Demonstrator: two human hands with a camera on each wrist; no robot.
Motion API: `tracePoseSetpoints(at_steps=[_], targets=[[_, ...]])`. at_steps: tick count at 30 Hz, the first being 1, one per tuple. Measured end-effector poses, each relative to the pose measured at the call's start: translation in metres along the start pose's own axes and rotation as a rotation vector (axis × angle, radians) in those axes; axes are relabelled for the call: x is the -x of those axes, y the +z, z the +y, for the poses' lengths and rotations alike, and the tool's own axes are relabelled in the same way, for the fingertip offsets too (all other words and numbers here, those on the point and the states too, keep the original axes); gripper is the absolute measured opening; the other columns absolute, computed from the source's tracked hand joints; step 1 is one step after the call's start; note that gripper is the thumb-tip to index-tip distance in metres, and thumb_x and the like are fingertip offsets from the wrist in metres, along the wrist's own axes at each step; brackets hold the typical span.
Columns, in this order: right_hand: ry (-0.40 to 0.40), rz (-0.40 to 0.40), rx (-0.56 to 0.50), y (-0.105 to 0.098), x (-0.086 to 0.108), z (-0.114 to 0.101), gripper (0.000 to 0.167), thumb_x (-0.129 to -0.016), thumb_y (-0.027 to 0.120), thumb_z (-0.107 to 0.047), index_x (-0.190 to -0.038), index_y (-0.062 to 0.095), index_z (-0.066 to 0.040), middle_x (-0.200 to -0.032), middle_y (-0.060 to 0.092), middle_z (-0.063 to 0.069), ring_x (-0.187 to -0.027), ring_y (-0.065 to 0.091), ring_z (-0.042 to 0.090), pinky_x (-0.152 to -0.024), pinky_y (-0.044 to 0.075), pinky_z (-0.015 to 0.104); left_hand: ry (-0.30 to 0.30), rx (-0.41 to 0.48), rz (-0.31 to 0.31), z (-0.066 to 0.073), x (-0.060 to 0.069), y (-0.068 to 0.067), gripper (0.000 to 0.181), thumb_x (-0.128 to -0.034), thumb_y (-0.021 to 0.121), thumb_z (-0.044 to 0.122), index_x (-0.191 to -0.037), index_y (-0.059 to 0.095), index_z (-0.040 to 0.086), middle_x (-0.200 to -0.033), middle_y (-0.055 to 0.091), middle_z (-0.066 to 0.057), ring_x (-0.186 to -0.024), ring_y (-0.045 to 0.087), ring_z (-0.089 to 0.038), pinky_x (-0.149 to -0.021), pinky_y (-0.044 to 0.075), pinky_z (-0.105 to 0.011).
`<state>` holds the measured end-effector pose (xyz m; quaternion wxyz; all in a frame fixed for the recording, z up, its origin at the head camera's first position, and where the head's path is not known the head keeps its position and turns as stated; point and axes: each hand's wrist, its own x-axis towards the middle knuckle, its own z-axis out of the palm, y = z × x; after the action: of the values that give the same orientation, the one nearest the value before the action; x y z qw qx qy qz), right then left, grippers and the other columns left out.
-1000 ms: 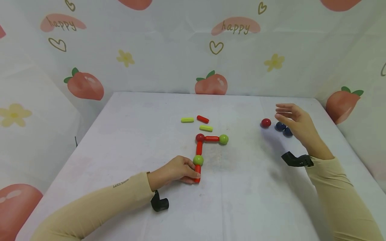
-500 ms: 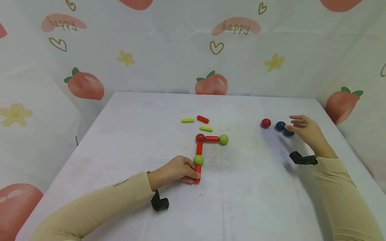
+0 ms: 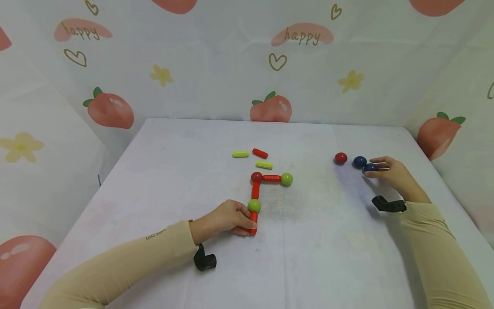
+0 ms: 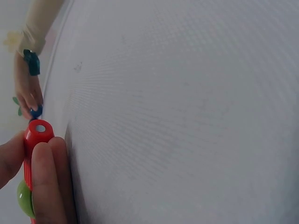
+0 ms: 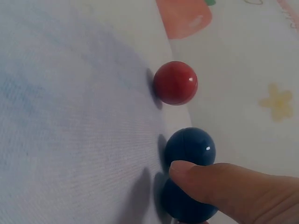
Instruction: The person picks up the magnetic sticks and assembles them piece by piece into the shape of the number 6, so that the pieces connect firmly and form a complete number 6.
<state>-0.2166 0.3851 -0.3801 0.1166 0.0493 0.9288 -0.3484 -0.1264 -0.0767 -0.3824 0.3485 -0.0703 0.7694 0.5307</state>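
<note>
The left hand (image 3: 230,217) has its fingers clamped on the end rod (image 3: 253,216) of a joined chain (image 3: 255,190), seemingly unfinished; the right hand (image 3: 394,175) pinches a blue ball (image 3: 370,167). Loose rods (image 3: 260,153) beyond the left fingers lie unattached, as does a red ball (image 3: 341,158) left of the right fingers.

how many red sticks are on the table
4. The left hand pinches one red stick; a second sits between the lower green ball and corner red ball; a third between that and the other green ball; a fourth lies loose near two yellow sticks.
</note>
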Motion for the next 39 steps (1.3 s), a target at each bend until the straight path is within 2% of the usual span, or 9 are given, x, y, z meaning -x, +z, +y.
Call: tracePoseSetpoints(at_steps=[5, 16, 20, 28, 30, 32, 34, 36, 39], targets=[[0.022, -0.006, 0.019, 0.0, -0.003, 0.003, 0.068, -0.1, 0.064, -0.028, -0.148, 0.034, 0.01, -0.147, 0.034, 0.044, -0.135, 0.035, 0.058, -0.111, 0.032, 0.07, 0.001, 0.004, -0.003, 0.0, 0.0, 0.0, 0.025, -0.0851, 0.081, 0.005, -0.102, 0.064, -0.001, -0.086, 0.072, -0.008, -0.062, 0.068, -0.008, -0.062, 0.059, -0.021], [-0.011, 0.043, 0.015, 0.001, -0.001, 0.005, 0.065, -0.102, 0.061, -0.03, -0.146, 0.037, 0.01, -0.147, 0.036, 0.042, -0.135, 0.037, 0.057, -0.109, 0.036, 0.069, -0.007, -0.007, -0.001, 0.0, -0.001, 0.001, 0.025, -0.0857, 0.081, 0.007, -0.103, 0.064, 0.0, -0.09, 0.071, -0.01, -0.063, 0.069, -0.009, -0.063, 0.059, -0.021], [-0.028, 0.081, -0.002, 0.0, 0.002, -0.002, 0.063, -0.103, 0.058, -0.031, -0.147, 0.038, 0.01, -0.147, 0.038, 0.042, -0.135, 0.036, 0.057, -0.105, 0.037, 0.068, -0.007, -0.008, -0.008, 0.0, -0.001, 0.0, 0.025, -0.0861, 0.08, 0.007, -0.104, 0.064, -0.001, -0.091, 0.071, -0.01, -0.064, 0.069, -0.008, -0.064, 0.059, -0.021], [-0.063, 0.16, -0.057, -0.003, 0.013, -0.028, 0.067, -0.103, 0.056, -0.041, -0.15, 0.038, 0.004, -0.15, 0.041, 0.039, -0.139, 0.039, 0.057, -0.106, 0.036, 0.07, -0.003, -0.014, -0.007, 0.0, -0.001, 0.0, 0.025, -0.0858, 0.081, 0.007, -0.104, 0.065, -0.001, -0.091, 0.071, -0.01, -0.064, 0.069, -0.008, -0.063, 0.059, -0.021], [-0.079, 0.186, -0.057, -0.002, 0.016, -0.036, 0.066, -0.103, 0.057, -0.041, -0.15, 0.04, 0.002, -0.148, 0.044, 0.037, -0.137, 0.043, 0.056, -0.1, 0.044, 0.061, -0.001, -0.015, -0.007, 0.0, -0.001, 0.0, 0.025, -0.0859, 0.081, 0.007, -0.104, 0.065, -0.001, -0.09, 0.072, -0.009, -0.065, 0.069, -0.008, -0.063, 0.059, -0.021], [-0.099, 0.21, -0.057, 0.0, 0.019, -0.044, 0.064, -0.102, 0.058, -0.04, -0.149, 0.042, 0.001, -0.147, 0.047, 0.035, -0.135, 0.047, 0.054, -0.091, 0.05, 0.041, 0.003, -0.013, -0.004, 0.0, -0.001, 0.0, 0.026, -0.0858, 0.081, 0.007, -0.104, 0.065, -0.001, -0.09, 0.072, -0.009, -0.064, 0.069, -0.009, -0.064, 0.059, -0.022], [-0.116, 0.22, -0.056, 0.001, 0.021, -0.051, 0.063, -0.102, 0.059, -0.039, -0.149, 0.044, 0.0, -0.146, 0.048, 0.034, -0.13, 0.052, 0.051, -0.082, 0.046, 0.025, 0.002, -0.015, -0.001, 0.0, -0.001, 0.0, 0.026, -0.0859, 0.081, 0.007, -0.105, 0.065, -0.001, -0.09, 0.073, -0.01, -0.065, 0.069, -0.009, -0.064, 0.059, -0.022], [-0.132, 0.227, -0.064, 0.004, 0.024, -0.058, 0.062, -0.102, 0.061, -0.039, -0.148, 0.045, -0.001, -0.146, 0.05, 0.032, -0.118, 0.064, 0.027, -0.077, 0.039, 0.014, 0.001, -0.017, 0.0, 0.0, -0.001, 0.0, 0.026, -0.086, 0.081, 0.007, -0.105, 0.065, -0.001, -0.09, 0.073, -0.01, -0.065, 0.07, -0.009, -0.064, 0.06, -0.022], [-0.162, 0.228, -0.073, 0.008, 0.027, -0.068, 0.06, -0.101, 0.062, -0.037, -0.148, 0.046, -0.002, -0.146, 0.051, 0.031, -0.117, 0.064, 0.025, -0.074, 0.038, 0.008, 0.001, -0.024, -0.004, -0.001, -0.001, 0.0, 0.026, -0.0863, 0.081, 0.008, -0.105, 0.064, 0.0, -0.089, 0.073, -0.009, -0.066, 0.07, -0.009, -0.065, 0.06, -0.022]])
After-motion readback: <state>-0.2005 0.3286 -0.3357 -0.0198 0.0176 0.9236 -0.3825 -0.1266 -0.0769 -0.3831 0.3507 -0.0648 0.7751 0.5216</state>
